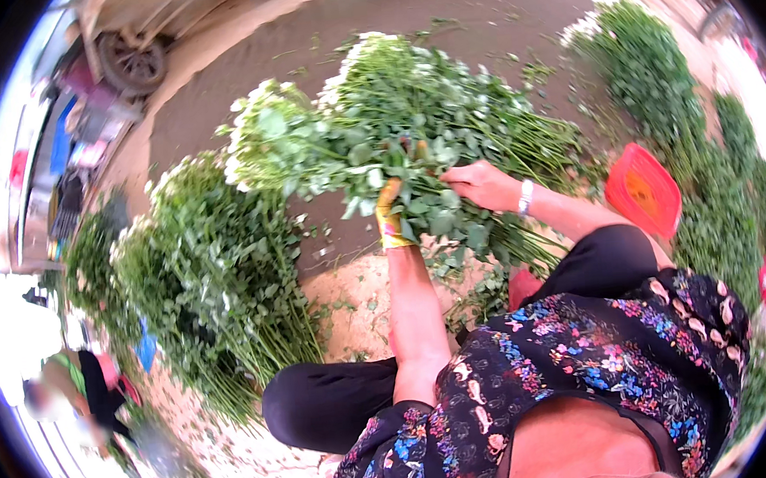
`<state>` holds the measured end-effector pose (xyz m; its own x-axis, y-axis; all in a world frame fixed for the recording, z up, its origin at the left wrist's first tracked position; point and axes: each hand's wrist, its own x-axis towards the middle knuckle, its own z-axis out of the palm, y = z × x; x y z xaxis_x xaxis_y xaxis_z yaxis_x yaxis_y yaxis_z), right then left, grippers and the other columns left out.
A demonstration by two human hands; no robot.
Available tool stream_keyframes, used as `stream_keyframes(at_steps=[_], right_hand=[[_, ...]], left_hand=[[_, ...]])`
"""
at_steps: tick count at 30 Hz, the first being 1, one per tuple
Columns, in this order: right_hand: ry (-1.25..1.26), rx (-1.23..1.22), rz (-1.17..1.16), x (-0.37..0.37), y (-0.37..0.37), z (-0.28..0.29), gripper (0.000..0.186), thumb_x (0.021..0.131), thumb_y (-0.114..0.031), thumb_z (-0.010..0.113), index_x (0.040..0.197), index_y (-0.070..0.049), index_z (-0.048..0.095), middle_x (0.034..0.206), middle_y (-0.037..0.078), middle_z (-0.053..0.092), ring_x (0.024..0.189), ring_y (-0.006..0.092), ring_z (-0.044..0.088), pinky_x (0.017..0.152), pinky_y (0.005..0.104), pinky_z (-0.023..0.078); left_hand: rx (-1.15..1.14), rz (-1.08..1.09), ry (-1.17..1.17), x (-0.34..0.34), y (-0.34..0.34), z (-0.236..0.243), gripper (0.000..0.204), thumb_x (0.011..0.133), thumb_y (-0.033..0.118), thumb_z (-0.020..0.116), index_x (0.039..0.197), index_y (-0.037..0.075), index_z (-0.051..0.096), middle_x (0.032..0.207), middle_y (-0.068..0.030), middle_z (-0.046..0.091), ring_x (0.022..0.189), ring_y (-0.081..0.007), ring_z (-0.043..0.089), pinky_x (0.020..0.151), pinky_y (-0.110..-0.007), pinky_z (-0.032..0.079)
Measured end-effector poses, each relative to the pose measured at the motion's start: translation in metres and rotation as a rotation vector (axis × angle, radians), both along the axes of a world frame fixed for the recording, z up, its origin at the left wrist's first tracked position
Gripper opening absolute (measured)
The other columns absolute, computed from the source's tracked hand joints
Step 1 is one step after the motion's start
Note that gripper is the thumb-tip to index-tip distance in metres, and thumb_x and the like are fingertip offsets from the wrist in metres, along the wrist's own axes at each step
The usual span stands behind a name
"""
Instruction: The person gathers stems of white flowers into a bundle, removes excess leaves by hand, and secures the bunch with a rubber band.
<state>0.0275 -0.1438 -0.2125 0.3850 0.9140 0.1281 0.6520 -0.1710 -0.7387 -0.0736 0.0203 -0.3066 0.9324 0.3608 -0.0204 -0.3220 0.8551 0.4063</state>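
Observation:
My left hand (391,219), in a yellow glove with pink marks, is wrapped round a bunch of white-flowered stems (283,139). The white blooms point to the left, and the leafy stems run toward the right. Leaves hide most of the gloved fingers. My bare right hand (484,186), with a white band at the wrist, is closed at the right side of this bunch, close to the left hand. Whatever its fingertips pinch is too small to make out. Just beyond both hands lies a larger heap of the same flowers (443,84).
More cut flowers (216,268) are heaped at the left, and others (637,61) at the far right. A red plastic stool (642,190) stands right of my right forearm. Loose leaves litter the ground. A vehicle wheel (133,63) shows far left; another person (91,379) is at the left edge.

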Motion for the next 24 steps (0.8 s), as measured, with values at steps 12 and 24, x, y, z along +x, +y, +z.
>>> stream_keyframes(at_steps=[12,24], right_hand=[[-0.128,-0.093,-0.155,0.079,-0.02,-0.047,0.023,0.085,-0.024,0.052,0.082,-0.003,0.06,0.072,0.017,0.062,0.067,0.0324,0.062,0.06,0.04,0.05],[1.34,0.169,-0.517,0.032,0.038,-0.126,0.017,0.088,-0.016,0.06,0.103,-0.007,0.058,0.072,0.0,0.054,0.059,0.0102,0.053,0.056,0.0303,0.051]], left_hand=[[0.061,0.185,0.604,-0.006,0.034,0.022,0.024,0.082,0.025,0.063,0.089,0.003,0.062,0.075,-0.0115,0.065,0.067,-0.0249,0.061,0.065,-0.04,0.052],[0.185,0.235,0.729,-0.037,0.048,0.043,0.03,0.079,0.024,0.068,0.094,-0.001,0.059,0.077,-0.0114,0.065,0.063,-0.0242,0.062,0.058,-0.036,0.053]])
